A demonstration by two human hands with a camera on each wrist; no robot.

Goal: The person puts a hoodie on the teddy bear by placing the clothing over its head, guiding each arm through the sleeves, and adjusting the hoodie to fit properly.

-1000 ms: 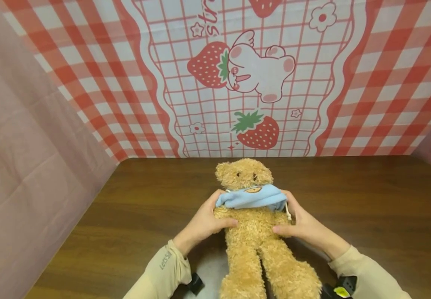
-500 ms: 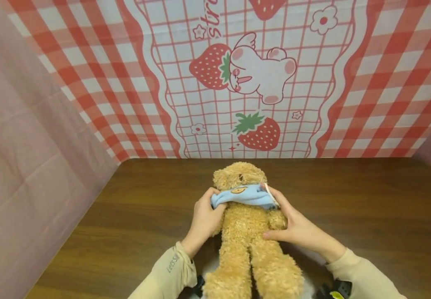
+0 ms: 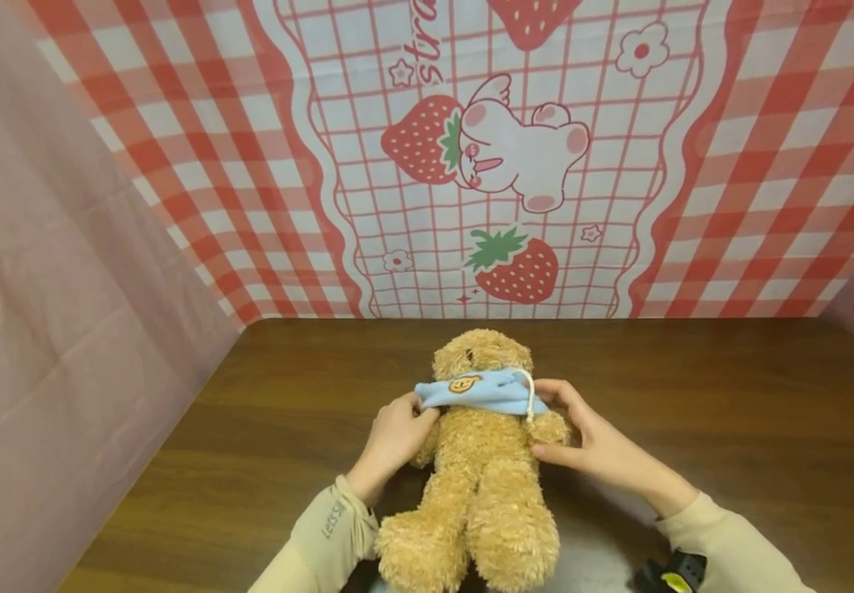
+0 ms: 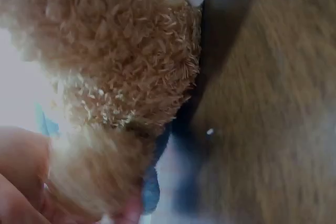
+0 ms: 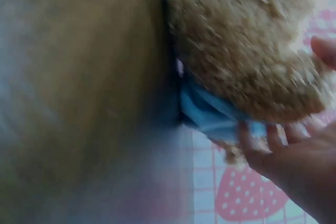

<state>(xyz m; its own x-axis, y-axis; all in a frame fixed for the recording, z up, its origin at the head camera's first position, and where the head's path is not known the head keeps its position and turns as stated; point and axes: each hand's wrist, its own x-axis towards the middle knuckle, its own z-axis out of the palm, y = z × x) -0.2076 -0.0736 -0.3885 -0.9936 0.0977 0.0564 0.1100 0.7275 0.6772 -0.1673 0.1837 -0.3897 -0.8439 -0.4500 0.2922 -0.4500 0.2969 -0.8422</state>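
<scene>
A golden-brown teddy bear (image 3: 482, 445) lies on its back, its head toward the back wall. A small blue top (image 3: 497, 391) with a bear-face patch is bunched across its neck, and a white cord (image 3: 530, 395) hangs at its right side. My left hand (image 3: 397, 432) pinches the left end of the top beside the bear's arm; in the left wrist view its fingers (image 4: 21, 182) come round the furry arm. My right hand (image 3: 593, 432) curves round the other arm, thumb at the bear's side, and in the right wrist view its fingertips (image 5: 247, 132) touch the blue cloth.
The dark wooden table (image 3: 738, 412) reaches back to a red checked cloth wall (image 3: 263, 222) printed with strawberries. A pink curtain (image 3: 86, 288) hangs along the left. A black strap (image 3: 671, 572) sits at the right sleeve.
The bear's legs have swung left and its body has turned slightly. The top's patch has shifted left, and its cord now hangs over the front. My left hand has moved a little left.
</scene>
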